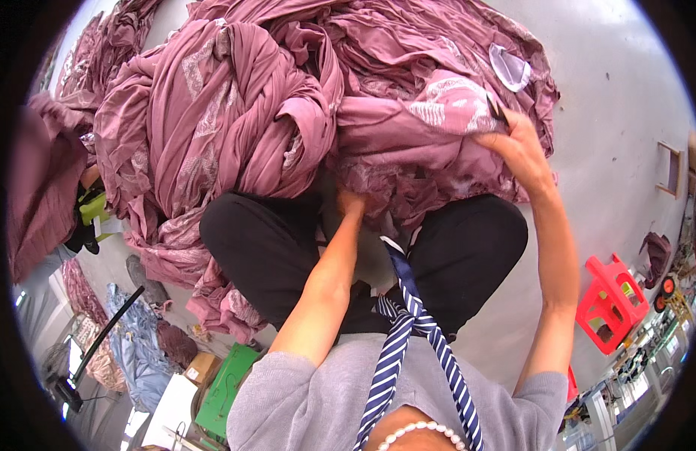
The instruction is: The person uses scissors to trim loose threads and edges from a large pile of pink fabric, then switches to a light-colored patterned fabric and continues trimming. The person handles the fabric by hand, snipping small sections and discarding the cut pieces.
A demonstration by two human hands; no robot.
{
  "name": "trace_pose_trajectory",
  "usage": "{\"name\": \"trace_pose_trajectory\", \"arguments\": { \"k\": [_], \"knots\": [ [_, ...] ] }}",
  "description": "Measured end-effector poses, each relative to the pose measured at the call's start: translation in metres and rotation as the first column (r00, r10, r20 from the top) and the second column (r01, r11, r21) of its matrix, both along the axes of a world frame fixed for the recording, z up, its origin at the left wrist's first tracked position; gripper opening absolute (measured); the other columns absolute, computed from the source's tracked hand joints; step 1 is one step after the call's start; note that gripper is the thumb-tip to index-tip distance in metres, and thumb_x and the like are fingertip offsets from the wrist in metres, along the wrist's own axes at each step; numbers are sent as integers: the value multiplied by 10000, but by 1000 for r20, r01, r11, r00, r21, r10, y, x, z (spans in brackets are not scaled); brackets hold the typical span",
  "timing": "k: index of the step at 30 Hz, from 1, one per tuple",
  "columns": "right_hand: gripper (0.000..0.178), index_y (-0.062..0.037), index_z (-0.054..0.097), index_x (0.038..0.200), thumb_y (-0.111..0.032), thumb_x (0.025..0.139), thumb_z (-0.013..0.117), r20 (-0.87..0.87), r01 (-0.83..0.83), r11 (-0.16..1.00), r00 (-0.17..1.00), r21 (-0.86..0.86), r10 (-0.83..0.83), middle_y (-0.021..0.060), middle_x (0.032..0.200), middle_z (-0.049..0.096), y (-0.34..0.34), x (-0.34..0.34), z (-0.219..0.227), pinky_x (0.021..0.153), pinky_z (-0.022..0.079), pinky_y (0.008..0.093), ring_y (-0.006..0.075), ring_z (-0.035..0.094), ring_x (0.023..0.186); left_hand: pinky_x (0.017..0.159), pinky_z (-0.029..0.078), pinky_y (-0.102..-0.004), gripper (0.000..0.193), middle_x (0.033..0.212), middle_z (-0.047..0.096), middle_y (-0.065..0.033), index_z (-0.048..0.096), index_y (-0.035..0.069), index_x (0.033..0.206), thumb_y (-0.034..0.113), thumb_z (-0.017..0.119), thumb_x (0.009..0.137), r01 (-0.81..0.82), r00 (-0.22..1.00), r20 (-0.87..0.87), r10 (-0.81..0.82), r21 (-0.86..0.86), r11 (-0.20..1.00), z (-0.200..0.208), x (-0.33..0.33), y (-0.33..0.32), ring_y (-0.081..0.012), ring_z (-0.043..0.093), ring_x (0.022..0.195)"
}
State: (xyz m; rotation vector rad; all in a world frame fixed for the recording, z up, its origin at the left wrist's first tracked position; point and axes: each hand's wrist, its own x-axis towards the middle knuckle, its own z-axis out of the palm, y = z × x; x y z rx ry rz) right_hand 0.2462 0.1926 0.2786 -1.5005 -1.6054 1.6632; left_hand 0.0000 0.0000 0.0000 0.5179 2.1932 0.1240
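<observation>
**Two hands, set apart, at work in a heap of mauve cloth (318,113)**

Pale grey floor (596,98) spreads beneath everything, bending toward the rim. On it, directly before the seated person, the heap lies in thick twisted folds with white patterning, pressing against black-trousered knees (476,240). The right arm reaches forward in a wide bow, elbow out; its right hand (522,150) turns inward, pinching a patterned fold between thumb and fingers. The left arm slants forward between the knees, and the left hand (351,201) dips under the heap's near edge.

Behind at left, blue cloth (137,349) lies near a green case (226,391); a red plastic stool (618,299) stands off to the right.

The heap's far edge is cut off above. Cloth hides the left fingers, so their grip cannot be told. A small dark pointed thing (496,109) at the right fingertips is hard to make out.
</observation>
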Motion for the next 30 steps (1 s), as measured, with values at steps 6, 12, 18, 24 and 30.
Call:
{"name": "trace_pose_trajectory", "arguments": {
  "k": [6, 12, 18, 24, 30],
  "knots": [
    [338, 24, 619, 1093, -88, 775, 646, -83, 58, 991, 994, -120, -68, -4, 980, 632, -25, -10, 9, 804, 453, 255, 80, 559, 863, 682, 499, -371, 298, 808, 672, -158, 653, -45, 819, 102, 736, 574, -376, 844, 478, 242, 206, 903, 24, 13, 25, -277, 643, 765],
    [243, -17, 604, 902, -164, 743, 715, -105, 109, 938, 983, -330, -151, -24, 737, 555, -87, -14, 145, 575, 403, 234, 69, 486, 634, 827, 454, -354, 480, 1124, 608, -99, 584, -20, 1112, 93, 708, 662, -497, 213, 969, -124, 217, 840, 168, 123, 25, -230, 568, 1008],
    [218, 12, 597, 978, -10, 766, 642, -361, 439, 886, 810, -152, -463, 10, 791, 591, -149, 15, 208, 553, 409, 219, 72, 528, 618, 926, 417, -359, 569, 1251, 536, -84, 512, -2, 1232, 136, 725, 724, -208, 382, 774, -504, 604, 770, 203, 167, 81, -210, 511, 1119],
    [127, -15, 613, 926, -27, 802, 639, -446, 462, 870, 751, -171, -487, -26, 779, 584, -164, -3, 195, 590, 416, 202, 39, 525, 654, 1090, 294, -385, 642, 1410, 415, -108, 424, 8, 1347, 181, 692, 789, -197, 228, 875, -427, 471, 860, 268, 55, 23, -224, 360, 1315],
    [113, -12, 653, 918, -79, 829, 670, -422, 293, 950, 852, -110, -311, -21, 796, 611, -192, -85, 228, 593, 444, 205, 41, 534, 650, 1088, 270, -533, 822, 1441, 385, -142, 254, 31, 1434, 539, 541, 855, -487, -469, 757, -454, 207, 849, 358, -18, -6, -326, 357, 1329]
  ]
}}
